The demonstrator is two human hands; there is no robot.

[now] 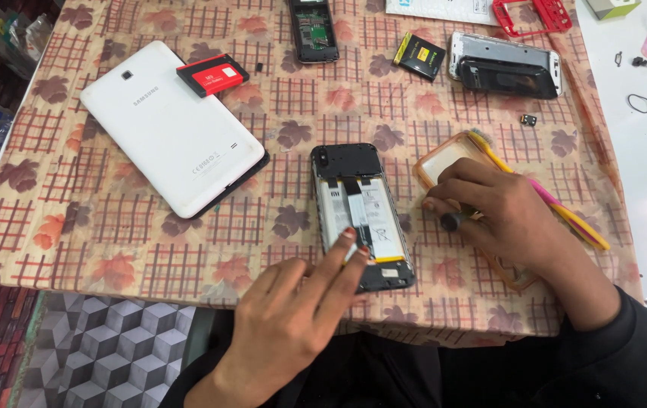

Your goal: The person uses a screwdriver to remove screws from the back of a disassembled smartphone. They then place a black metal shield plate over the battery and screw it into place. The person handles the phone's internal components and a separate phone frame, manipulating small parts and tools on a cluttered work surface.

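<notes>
An opened phone (361,215) with its back cover off lies face down on the table, its battery and board showing. My left hand (293,317) reaches in from below, and two fingertips press on the lower part of the battery. My right hand (501,215) rests to the right of the phone on a clear orange-edged case (444,155), with the fingers closed around a small dark-tipped tool (450,221). A yellow and pink toothbrush (565,208) lies under that hand.
A white tablet (172,125) lies face down at the left with a red battery (212,75) on its corner. Farther back are another opened phone (313,30), a black-and-yellow battery (419,56), a silver phone frame (505,64) and a red frame (531,15). A patterned cloth (74,219) covers the table.
</notes>
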